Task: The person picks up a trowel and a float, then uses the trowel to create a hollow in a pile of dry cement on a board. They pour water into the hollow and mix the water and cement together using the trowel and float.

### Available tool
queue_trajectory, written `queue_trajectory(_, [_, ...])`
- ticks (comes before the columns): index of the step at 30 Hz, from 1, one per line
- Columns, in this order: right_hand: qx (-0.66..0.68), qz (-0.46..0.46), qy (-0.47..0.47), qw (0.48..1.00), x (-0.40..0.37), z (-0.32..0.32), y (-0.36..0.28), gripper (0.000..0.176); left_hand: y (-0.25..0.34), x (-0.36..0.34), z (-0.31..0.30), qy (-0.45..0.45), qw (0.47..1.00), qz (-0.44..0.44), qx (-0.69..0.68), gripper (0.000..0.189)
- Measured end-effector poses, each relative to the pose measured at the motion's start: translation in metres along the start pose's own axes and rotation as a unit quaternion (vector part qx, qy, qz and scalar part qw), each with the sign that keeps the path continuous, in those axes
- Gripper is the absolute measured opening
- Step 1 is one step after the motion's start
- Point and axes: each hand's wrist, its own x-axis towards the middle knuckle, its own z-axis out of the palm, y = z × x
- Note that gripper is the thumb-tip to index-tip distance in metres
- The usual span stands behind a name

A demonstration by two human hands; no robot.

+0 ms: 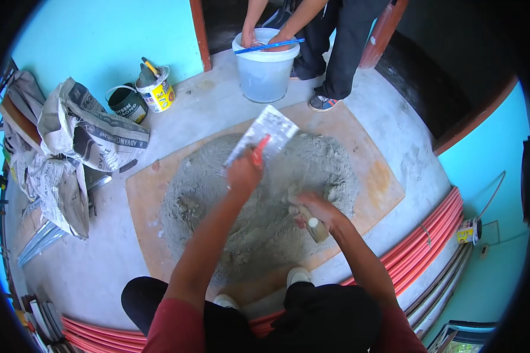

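Grey powdery cement mix (218,159) lies heaped on a brown board (374,176) on the floor. My left hand (245,174) is closed round the red handle of a flat metal trowel (275,126), whose blade is over the upper part of the heap. On the heap's right side, my right hand (317,210) grips a dusty tool (317,229) with a pale round end; its far end is blurred and its kind is unclear.
A person (341,47) has both hands in a white bucket (262,76) beyond the board. Two small pails (159,94) and cement bags (100,129) sit at left. Red pipes (424,241) lie at right, more behind my feet.
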Motion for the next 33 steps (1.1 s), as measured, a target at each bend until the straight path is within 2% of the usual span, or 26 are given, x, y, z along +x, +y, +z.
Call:
queue_trajectory(1, [-0.004, 0.001, 0.017, 1.0, 0.002, 0.002, -0.002, 0.02, 0.005, -0.013, 0.007, 0.051, 0.996, 0.069, -0.035, 0.03])
queue_trajectory(4, [0.041, -0.008, 0.015, 0.999, 0.018, -0.008, 0.0, 0.017, 0.015, -0.028, 0.015, 0.003, 0.997, 0.081, -0.02, 0.031])
queue_trajectory(5, [-0.006, -0.04, 0.039, 0.998, 0.017, -0.012, 0.006, 0.02, 0.004, -0.021, 0.021, -0.009, 0.997, 0.074, -0.005, 0.036])
queue_trajectory(7, [-0.1, -0.104, 0.083, 0.986, 0.004, -0.01, 0.028, 0.026, -0.018, -0.002, 0.018, -0.035, 0.979, -0.08, -0.182, 0.032])
queue_trajectory(8, [-0.282, -0.193, 0.199, 0.918, 0.014, -0.034, 0.068, 0.034, -0.029, 0.003, 0.011, -0.044, 0.951, -0.156, -0.264, 0.031])
queue_trajectory(10, [-0.4, -0.226, 0.281, 0.843, -0.005, -0.03, 0.095, 0.049, -0.043, -0.001, -0.022, -0.145, 0.815, -0.266, -0.494, 0.031])
queue_trajectory(11, [-0.352, -0.174, 0.256, 0.883, -0.039, -0.004, 0.083, 0.056, -0.047, -0.005, -0.035, -0.189, 0.718, -0.31, -0.594, 0.031])
queue_trajectory(13, [-0.489, -0.233, 0.243, 0.805, -0.048, -0.007, 0.114, 0.049, -0.058, -0.012, -0.03, -0.227, 0.61, -0.341, -0.679, 0.029])
queue_trajectory(14, [-0.512, -0.217, 0.215, 0.803, -0.05, -0.006, 0.123, 0.047, -0.064, -0.016, -0.023, -0.247, 0.549, -0.352, -0.716, 0.029])
queue_trajectory(15, [-0.535, -0.2, 0.188, 0.799, -0.056, 0.0, 0.125, 0.045, -0.07, -0.016, -0.023, -0.339, 0.41, -0.243, -0.811, 0.031])
queue_trajectory(18, [-0.557, -0.192, 0.147, 0.794, -0.063, 0.012, 0.125, 0.038, -0.048, -0.043, -0.017, -0.196, 0.476, -0.322, -0.794, 0.035])
queue_trajectory(19, [-0.546, -0.195, 0.147, 0.802, -0.059, 0.01, 0.131, 0.038, -0.067, -0.046, -0.003, -0.25, 0.434, -0.22, -0.837, 0.04])
queue_trajectory(22, [-0.51, -0.204, 0.164, 0.819, -0.057, 0.008, 0.133, 0.039, -0.099, -0.051, 0.013, -0.279, 0.38, -0.237, -0.849, 0.039])
queue_trajectory(25, [-0.527, -0.185, 0.148, 0.816, -0.064, 0.013, 0.117, 0.04, -0.114, -0.055, 0.019, -0.24, 0.426, -0.252, -0.835, 0.039])
queue_trajectory(29, [-0.612, -0.175, 0.111, 0.763, -0.033, -0.001, 0.12, 0.044, -0.117, -0.059, 0.023, -0.253, 0.429, -0.225, -0.837, 0.038])
queue_trajectory(31, [-0.61, -0.112, 0.144, 0.771, -0.01, 0.002, 0.102, 0.047, -0.116, -0.069, 0.014, -0.274, 0.425, -0.194, -0.841, 0.038])
queue_trajectory(33, [-0.609, -0.202, 0.205, 0.739, 0.033, -0.021, 0.103, 0.044, -0.112, -0.075, 0.007, -0.259, 0.439, -0.226, -0.83, 0.039])
